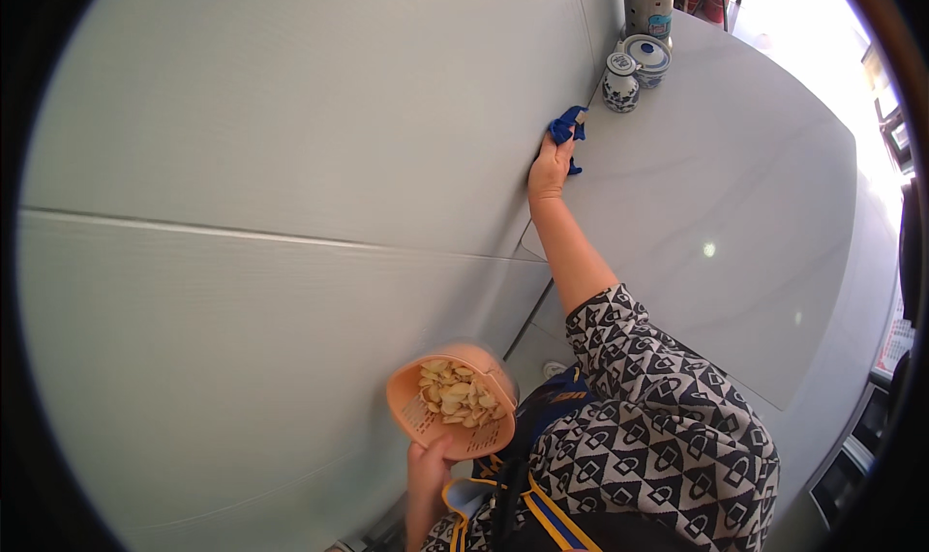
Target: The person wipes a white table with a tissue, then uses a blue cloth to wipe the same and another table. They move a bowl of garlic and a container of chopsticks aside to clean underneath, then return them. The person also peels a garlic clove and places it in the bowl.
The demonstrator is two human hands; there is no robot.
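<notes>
My left hand (434, 461) grips the rim of a peach-coloured plastic basket (475, 447) with slotted walls. The basket is tilted, and many thin, pale yellow slices of food (457, 396) lie in it; their exact kind is unclear. My right hand (551, 166) reaches out at arm's length and presses a crumpled blue cloth (568, 125) to the marbled white tabletop (697, 189), right along the wall side. Part of the cloth is hidden under the palm.
Beyond the cloth stand a blue-and-white ceramic jar (621, 87), a lidded ceramic pot (648, 57) and a perforated holder (648, 11) full of chopsticks. A pale panelled wall (290, 153) rises along the left. The table has a curved edge at right.
</notes>
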